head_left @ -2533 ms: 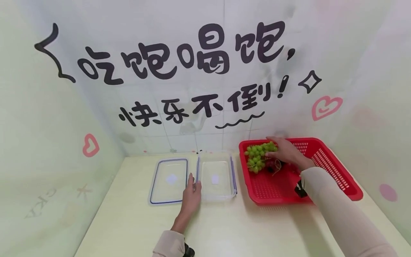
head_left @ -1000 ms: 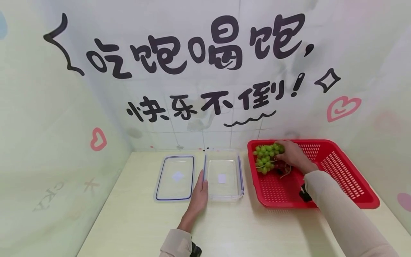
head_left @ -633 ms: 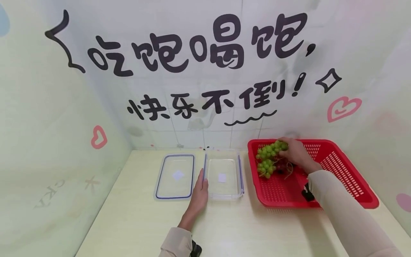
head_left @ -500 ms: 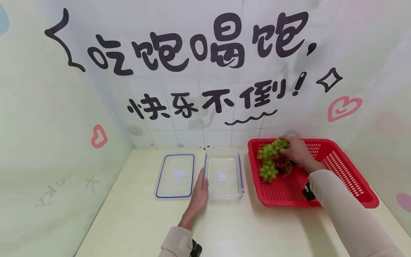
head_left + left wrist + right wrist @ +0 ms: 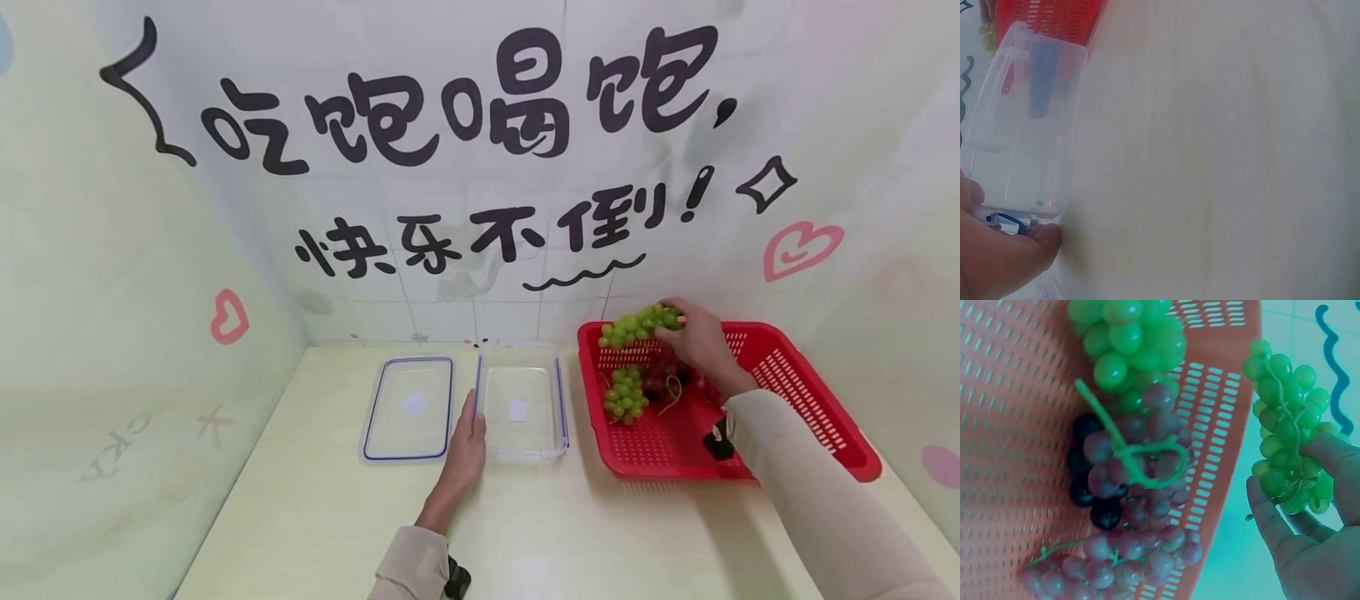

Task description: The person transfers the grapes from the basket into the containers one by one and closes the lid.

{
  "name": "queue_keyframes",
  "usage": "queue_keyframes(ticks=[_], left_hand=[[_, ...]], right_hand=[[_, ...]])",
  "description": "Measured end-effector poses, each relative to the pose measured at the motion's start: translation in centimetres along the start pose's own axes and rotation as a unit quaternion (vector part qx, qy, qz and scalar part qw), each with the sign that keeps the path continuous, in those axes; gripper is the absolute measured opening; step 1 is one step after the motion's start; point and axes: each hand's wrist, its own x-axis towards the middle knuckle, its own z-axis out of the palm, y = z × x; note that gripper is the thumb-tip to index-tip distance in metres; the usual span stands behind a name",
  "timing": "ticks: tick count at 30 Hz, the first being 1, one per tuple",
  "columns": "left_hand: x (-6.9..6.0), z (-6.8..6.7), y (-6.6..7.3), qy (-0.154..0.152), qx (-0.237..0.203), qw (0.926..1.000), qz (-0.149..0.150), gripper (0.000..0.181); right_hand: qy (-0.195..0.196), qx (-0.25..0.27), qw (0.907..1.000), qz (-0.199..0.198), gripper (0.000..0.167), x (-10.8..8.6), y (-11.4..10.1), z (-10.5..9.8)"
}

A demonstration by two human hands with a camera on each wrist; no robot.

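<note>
My right hand (image 5: pixel 701 337) pinches a bunch of green grapes (image 5: pixel 637 327), lifted just above the back left of the red basket (image 5: pixel 637 450). In the right wrist view thumb and fingers hold the bunch by its stem side. Below it in the basket lie another green bunch (image 5: pixel 626 393), reddish grapes (image 5: pixel 1116 565) and dark grapes (image 5: pixel 1085 456), the last partly hidden. My left hand (image 5: pixel 465 454) holds the left edge of a clear, lidless container (image 5: pixel 525 379). The left wrist view has its thumb and a finger either side of the blue-edged flap.
Left of the container a clear lid (image 5: pixel 431 383) with a blue seal lies flat on the pale table (image 5: pixel 540 533). A printed wall sheet (image 5: pixel 450 325) rises right behind everything, and more sheets close both sides.
My right hand has taken hold of one green bunch and raised it off the other, which slid forward in the basket. The left hand stays at the container's left side.
</note>
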Motion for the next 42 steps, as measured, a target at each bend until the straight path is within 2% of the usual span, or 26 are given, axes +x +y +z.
queue_keyframes(ticks=[5,10,21,35,42], left_hand=[[0.0,-0.1,0.0,0.002,-0.008,1.0000,0.006,0.053],[0.0,-0.1,0.0,0.001,-0.015,0.9999,0.005,0.053],[0.0,0.1,0.2,-0.001,-0.020,0.9998,0.001,0.053],[-0.2,-0.1,-0.1,0.006,-0.016,0.9999,-0.003,0.053],[-0.1,0.0,-0.1,0.005,-0.017,0.9998,0.005,0.053]], right_hand=[[0.021,0.036,0.9991,0.008,0.052,0.0,-0.7,0.1],[0.022,0.063,0.9976,0.019,0.053,0.0,-1.5,0.2],[0.020,0.070,0.9973,0.006,0.053,0.3,-3.7,1.1],[0.002,0.117,0.9928,0.023,0.052,0.8,-7.2,4.9],[-0.003,0.134,0.9906,0.028,0.051,0.7,-8.6,6.7]])
